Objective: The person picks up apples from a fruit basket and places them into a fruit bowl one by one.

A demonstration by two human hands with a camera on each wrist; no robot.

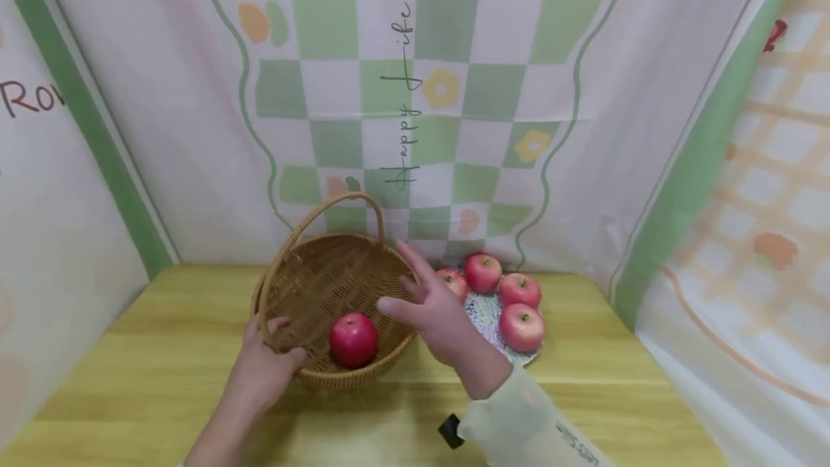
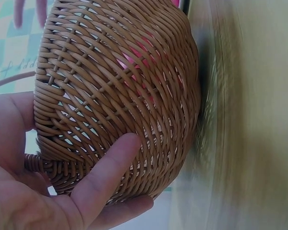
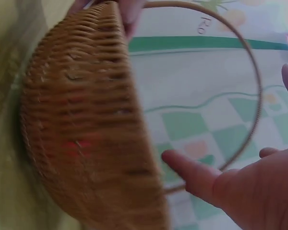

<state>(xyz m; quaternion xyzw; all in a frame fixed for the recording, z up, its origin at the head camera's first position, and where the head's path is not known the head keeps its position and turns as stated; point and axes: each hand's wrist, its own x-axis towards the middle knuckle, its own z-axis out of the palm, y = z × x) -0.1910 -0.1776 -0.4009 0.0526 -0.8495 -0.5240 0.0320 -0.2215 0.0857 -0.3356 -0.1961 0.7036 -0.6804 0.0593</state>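
A brown wicker basket [image 1: 318, 276] with a tall arched handle [image 1: 292, 240] is on the wooden table, its mouth facing up and toward the head camera. One round, deep red fruit [image 1: 353, 339] lies inside, low and near the front. My left hand [image 1: 262, 366] grips the basket's front left rim by the foot of the handle, thumb inside; in the left wrist view its fingers [image 2: 108, 175] press the woven outer wall. My right hand [image 1: 441, 316] hovers by the right rim with fingers spread and nothing held. In the right wrist view its palm [image 3: 259, 187] faces the basket's mouth.
A patterned plate [image 1: 483, 316] with several red apples [image 1: 521, 327] around its edge stands right of the basket, partly behind my right hand. A small black block [image 1: 450, 431] is by the right sleeve. Printed curtains [image 1: 454, 92] enclose the table [image 1: 583, 352] at the back and sides.
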